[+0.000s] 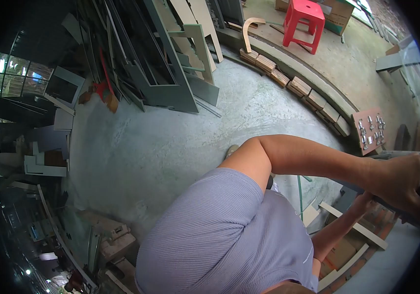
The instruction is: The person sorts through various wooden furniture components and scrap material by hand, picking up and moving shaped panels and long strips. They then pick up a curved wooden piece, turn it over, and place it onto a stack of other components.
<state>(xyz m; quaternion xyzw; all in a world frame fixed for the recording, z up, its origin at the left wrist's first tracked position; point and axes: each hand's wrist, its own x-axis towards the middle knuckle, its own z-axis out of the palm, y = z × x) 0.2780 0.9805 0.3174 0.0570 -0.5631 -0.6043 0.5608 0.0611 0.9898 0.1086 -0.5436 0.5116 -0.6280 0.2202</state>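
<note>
My left arm reaches across to the right edge of the view. My left hand (pixel 400 182) is bent at the wrist with its fingers curled closed, by a dark grey piece (pixel 406 216). What those fingers hold is lost in the dark rim of the picture. Below it, my right hand (pixel 365 202) comes up beside the grey piece; its fingers are mostly hidden behind my left wrist. Close under the hands lie pale wooden strips (pixel 354 226).
Dark panels and frames (pixel 170 93) lean at the upper left. A red stool (pixel 305 22) stands on the raised floor beyond stacked wood blocks (pixel 300 87). A board with metal fittings (pixel 369 131) is near my left forearm. Cut pieces (pixel 45 164) sit far left.
</note>
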